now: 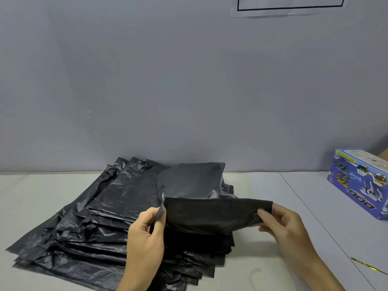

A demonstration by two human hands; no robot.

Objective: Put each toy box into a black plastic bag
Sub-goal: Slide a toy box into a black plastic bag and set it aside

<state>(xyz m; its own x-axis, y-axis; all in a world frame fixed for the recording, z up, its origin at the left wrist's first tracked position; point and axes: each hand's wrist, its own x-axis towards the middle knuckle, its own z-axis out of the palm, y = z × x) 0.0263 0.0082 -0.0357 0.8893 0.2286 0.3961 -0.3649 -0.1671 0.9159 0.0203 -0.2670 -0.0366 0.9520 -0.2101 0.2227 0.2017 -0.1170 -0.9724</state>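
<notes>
Both hands, left hand (144,227) and right hand (281,222), pinch the black bag's (212,215) mouth; the toy box (361,183) lies near the table's (294,206) right edge, nearer the right.

A white table (273,259) is backed along its far edge by a plain grey wall (147,80), on which a white paper sheet with a dark printed frame (289,8) is fixed, while a thin gold strip (369,266) is seen lying near the table's right edge.

A plain packing workstation: a bare white tabletop (63,185) against a blank grey wall (147,70), bearing a stack of crinkled black plastic bags (94,217) and a blue printed cardboard toy box (361,183).
</notes>
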